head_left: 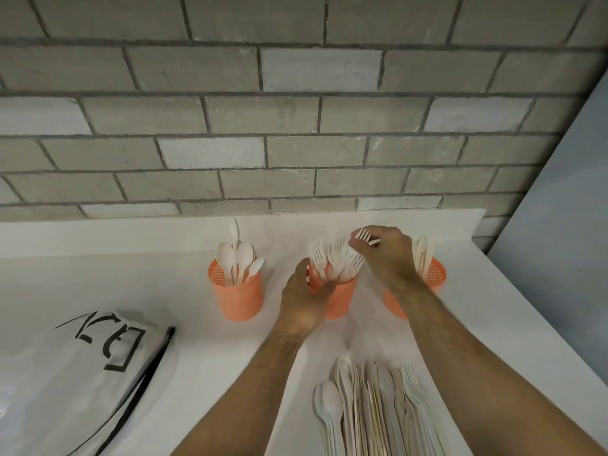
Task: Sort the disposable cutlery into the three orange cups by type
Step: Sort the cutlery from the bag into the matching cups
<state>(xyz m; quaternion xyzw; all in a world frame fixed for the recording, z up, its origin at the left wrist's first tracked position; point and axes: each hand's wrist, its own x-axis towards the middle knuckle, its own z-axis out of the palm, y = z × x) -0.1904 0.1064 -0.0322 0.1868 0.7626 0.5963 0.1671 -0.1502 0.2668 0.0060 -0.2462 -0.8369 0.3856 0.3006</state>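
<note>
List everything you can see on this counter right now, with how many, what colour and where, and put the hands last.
orange cups: three, orange mesh, in a row near the wall; left cup, middle cup, right cup
spoons: several, white, standing in the left cup
forks: many, white, standing in the middle cup
knives: a few, cream, in the right cup; type hard to tell
unsorted cutlery pile: one, white and cream, near edge
bag: one, white with black print, left
counter: one, white
left hand: holds the middle cup
right hand: pinches one white fork above the middle cup
</note>
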